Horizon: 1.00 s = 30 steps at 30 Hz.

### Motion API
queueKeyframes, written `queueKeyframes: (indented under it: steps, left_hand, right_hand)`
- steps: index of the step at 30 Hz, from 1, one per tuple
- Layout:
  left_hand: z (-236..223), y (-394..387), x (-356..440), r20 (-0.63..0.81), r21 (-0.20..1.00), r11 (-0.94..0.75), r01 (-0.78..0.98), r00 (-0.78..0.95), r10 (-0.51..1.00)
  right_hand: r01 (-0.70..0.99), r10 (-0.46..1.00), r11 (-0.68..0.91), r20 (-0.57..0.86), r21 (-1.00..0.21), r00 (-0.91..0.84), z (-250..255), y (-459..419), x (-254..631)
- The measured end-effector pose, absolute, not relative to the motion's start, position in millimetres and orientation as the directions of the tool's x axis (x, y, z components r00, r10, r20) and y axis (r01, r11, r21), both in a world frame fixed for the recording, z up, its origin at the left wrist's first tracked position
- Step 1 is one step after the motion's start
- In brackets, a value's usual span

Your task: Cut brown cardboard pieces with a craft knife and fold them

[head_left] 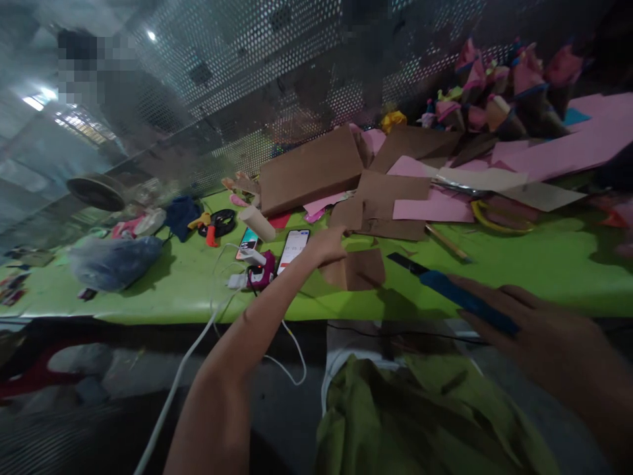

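My right hand (pixel 539 330) grips the blue handle of a utility knife (pixel 462 297), its dark blade extended and pointing left over the table. Under that blade's tip, a small folded piece of cardboard (pixel 363 269) lies near the table's front edge. My left hand (pixel 329 245) is just above this piece, fingers curled together at the edge of a brown cardboard scrap (pixel 346 216). What is between the left fingers is hidden. A larger torn cardboard sheet (pixel 390 188) lies just beyond, partly under a pink paper strip (pixel 432 210).
A phone (pixel 293 251), a purple power adapter (pixel 264 270) with white cables, and a cardboard tube (pixel 257 223) are left of my left arm. A cardboard box (pixel 311 168) stands behind. A pencil (pixel 448 243) and yellow-handled scissors (pixel 499 221) lie right on the green table (pixel 558 254).
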<state>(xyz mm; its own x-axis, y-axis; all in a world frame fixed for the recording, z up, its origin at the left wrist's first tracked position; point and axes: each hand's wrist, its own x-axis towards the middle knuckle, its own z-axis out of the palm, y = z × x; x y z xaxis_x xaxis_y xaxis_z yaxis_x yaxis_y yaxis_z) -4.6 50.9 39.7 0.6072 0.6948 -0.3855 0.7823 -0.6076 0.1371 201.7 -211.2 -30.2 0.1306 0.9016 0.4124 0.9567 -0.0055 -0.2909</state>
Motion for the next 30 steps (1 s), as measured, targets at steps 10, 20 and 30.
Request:
queueKeyframes:
  steps: [10, 20, 30]
  left_hand:
    - [47.3, 42.6, -16.9, -0.330, 0.552, -0.395, 0.734, 0.627, 0.706]
    - [54.4, 20.5, -50.0, -0.387, 0.886, 0.058, 0.461, 0.663, 0.641]
    - [-4.3, 20.4, -28.6, 0.015, 0.464, -0.835, 0.296, 0.940, 0.341]
  right_hand:
    - [0.958, 0.869, 0.246, 0.471, -0.149, -0.149, -40.4, -201.2, 181.6]
    - [0.956, 0.901, 0.196, 0.425, -0.220, -0.087, -40.7, -204.1, 193.6]
    - [0.947, 0.946, 0.123, 0.325, -0.295, -0.021, -49.7, -214.8, 207.1]
